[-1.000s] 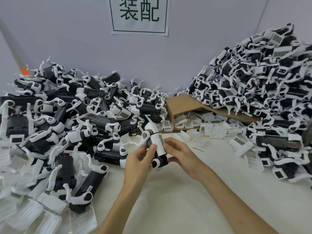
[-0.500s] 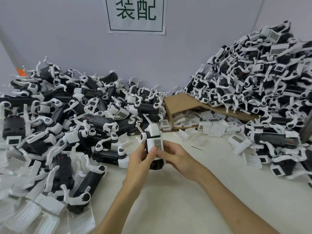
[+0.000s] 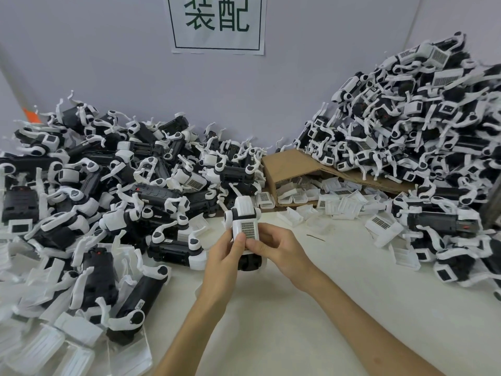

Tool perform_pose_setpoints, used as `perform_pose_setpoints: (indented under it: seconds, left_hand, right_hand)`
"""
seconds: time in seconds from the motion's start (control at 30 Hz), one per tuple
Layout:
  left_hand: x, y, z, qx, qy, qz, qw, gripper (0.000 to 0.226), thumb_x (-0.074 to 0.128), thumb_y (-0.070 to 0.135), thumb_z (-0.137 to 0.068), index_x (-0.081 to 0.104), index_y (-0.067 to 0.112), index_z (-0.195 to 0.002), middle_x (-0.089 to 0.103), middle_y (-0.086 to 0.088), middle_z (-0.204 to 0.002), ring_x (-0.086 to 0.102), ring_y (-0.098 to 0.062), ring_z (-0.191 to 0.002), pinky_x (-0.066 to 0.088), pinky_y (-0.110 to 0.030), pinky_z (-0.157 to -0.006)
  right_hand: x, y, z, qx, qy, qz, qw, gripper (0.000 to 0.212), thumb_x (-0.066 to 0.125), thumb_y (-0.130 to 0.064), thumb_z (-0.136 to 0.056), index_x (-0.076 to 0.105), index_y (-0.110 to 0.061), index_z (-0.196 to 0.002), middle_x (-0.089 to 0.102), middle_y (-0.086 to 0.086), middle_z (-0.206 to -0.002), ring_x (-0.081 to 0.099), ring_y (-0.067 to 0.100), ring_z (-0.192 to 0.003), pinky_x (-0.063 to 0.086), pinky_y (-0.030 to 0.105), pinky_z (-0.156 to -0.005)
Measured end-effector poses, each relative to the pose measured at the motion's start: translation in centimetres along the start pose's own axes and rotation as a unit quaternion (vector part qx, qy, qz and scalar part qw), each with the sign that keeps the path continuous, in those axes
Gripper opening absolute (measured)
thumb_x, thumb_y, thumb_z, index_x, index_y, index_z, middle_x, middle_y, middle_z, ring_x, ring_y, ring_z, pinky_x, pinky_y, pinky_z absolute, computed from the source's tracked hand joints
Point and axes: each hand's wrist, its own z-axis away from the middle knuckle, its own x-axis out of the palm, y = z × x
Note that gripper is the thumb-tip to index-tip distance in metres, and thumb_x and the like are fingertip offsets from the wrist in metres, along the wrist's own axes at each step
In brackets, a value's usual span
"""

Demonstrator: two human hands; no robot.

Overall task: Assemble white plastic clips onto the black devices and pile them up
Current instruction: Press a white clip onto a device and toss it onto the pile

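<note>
Your left hand pinches the white clip at its left edge. The black device sits just below both grips, and your right hand curls round its right side. It is probably light, stiff, slick plastic, so hold the body, not the thin arms.

Two hands and forearms observed, lower centre of the frame. Left hand and right hand: both bare. Left forearm: bare to the bottom edge. Right forearm: bare to the lower right edge. Both arms slender. The thumbnails that show are trimmed short.
</note>
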Motion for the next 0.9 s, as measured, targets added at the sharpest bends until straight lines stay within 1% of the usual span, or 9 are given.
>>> perform_pose_setpoints:
  seconds: [0.07,0.2,0.3,0.43,0.53,0.6,0.7,0.8,0.9]
  left_hand:
    - [0.0,0.2,0.1,-0.025,-0.005,0.013,1.0,0.025,0.047,0.024,-0.106,0.069,0.027,-0.115,0.077,0.012,-0.104,0.07,-0.001,-0.1,0.05,-0.011,-0.078]
    - [0.1,0.3,0.1,-0.044,-0.005,-0.021,0.999,0.018,0.068,0.022,-0.094,0.07,0.023,-0.112,0.076,0.004,-0.088,0.071,-0.007,-0.078,0.054,-0.019,-0.065]
    - [-0.1,0.7,0.1,-0.066,-0.014,-0.03,0.997,0.014,0.069,0.026,-0.093,0.072,0.018,-0.104,0.075,-0.008,-0.082,0.069,-0.01,-0.067,0.051,-0.018,-0.056]
    - [-0.4,1.0,0.3,-0.106,-0.022,-0.002,0.994,0.052,0.062,0.056,-0.083,0.072,0.006,-0.081,0.068,-0.019,-0.068,0.062,-0.022,-0.058,0.044,-0.022,-0.046]
    - [-0.6,0.7,0.2,-0.11,0.042,0.011,0.993,0.061,0.059,0.064,-0.08,0.072,0.007,-0.066,0.055,-0.015,-0.065,0.052,-0.024,-0.059,0.043,-0.028,-0.052]
    - [-1.0,0.5,-0.1,-0.112,0.073,0.035,0.99,0.063,0.06,0.065,-0.087,0.073,0.009,-0.061,0.057,-0.018,-0.065,0.052,-0.028,-0.064,0.042,-0.04,-0.064]
    - [-1.0,0.5,-0.2,-0.1,0.073,0.035,0.992,0.071,0.05,0.073,-0.079,0.071,0.009,-0.059,0.061,-0.021,-0.066,0.053,-0.031,-0.063,0.04,-0.046,-0.066]
    - [-1.0,0.0,-0.7,-0.054,0.104,0.057,0.992,0.068,0.043,0.056,-0.099,0.074,0.002,-0.073,0.072,-0.019,-0.08,0.065,-0.033,-0.073,0.049,-0.047,-0.076]
    - [-1.5,-0.1,-1.2,-0.019,0.128,0.075,0.989,0.061,0.036,0.042,-0.106,0.071,-0.004,-0.086,0.075,-0.013,-0.086,0.074,-0.024,-0.075,0.048,-0.035,-0.077]
  right_hand:
    - [0.2,0.2,-0.1,0.001,0.029,0.033,0.999,0.023,0.065,-0.029,-0.096,0.072,-0.016,-0.114,0.076,0.001,-0.108,0.07,0.013,-0.106,0.054,0.024,-0.09]
    - [-0.3,0.5,-0.3,0.026,0.121,0.129,0.984,0.045,0.051,-0.05,-0.1,0.072,-0.009,-0.097,0.07,-0.004,-0.083,0.061,0.003,-0.074,0.047,0.024,-0.071]
    - [-1.5,0.2,-0.6,0.029,0.162,0.073,0.984,0.034,0.058,-0.049,-0.087,0.065,-0.017,-0.097,0.068,-0.012,-0.088,0.064,0.006,-0.081,0.047,0.029,-0.074]
    - [-3.1,-0.7,-0.5,0.054,0.071,-0.009,0.996,0.035,0.056,-0.045,-0.089,0.065,-0.015,-0.105,0.064,0.001,-0.092,0.058,0.015,-0.084,0.046,0.027,-0.067]
    - [-3.9,-1.4,-0.2,0.065,-0.011,-0.005,0.998,0.048,0.05,-0.046,-0.095,0.065,-0.003,-0.112,0.059,0.011,-0.084,0.052,0.015,-0.075,0.039,0.024,-0.061]
    - [-4.0,-1.7,0.0,0.057,-0.044,0.022,0.997,0.044,0.049,-0.045,-0.096,0.068,-0.015,-0.123,0.061,0.011,-0.093,0.051,0.014,-0.075,0.036,0.023,-0.06]
    - [-3.7,-2.3,0.1,0.07,-0.058,0.028,0.995,0.038,0.052,-0.04,-0.095,0.069,-0.022,-0.124,0.065,0.005,-0.096,0.052,0.014,-0.073,0.036,0.022,-0.06]
    - [-4.2,-3.6,0.1,0.094,-0.056,0.022,0.994,0.035,0.053,-0.034,-0.095,0.07,-0.016,-0.119,0.067,0.004,-0.095,0.054,0.016,-0.074,0.041,0.022,-0.058]
    - [-5.8,-5.6,0.0,0.115,-0.107,0.065,0.986,0.027,0.055,-0.034,-0.096,0.073,-0.022,-0.111,0.066,0.001,-0.089,0.054,0.014,-0.07,0.043,0.022,-0.053]
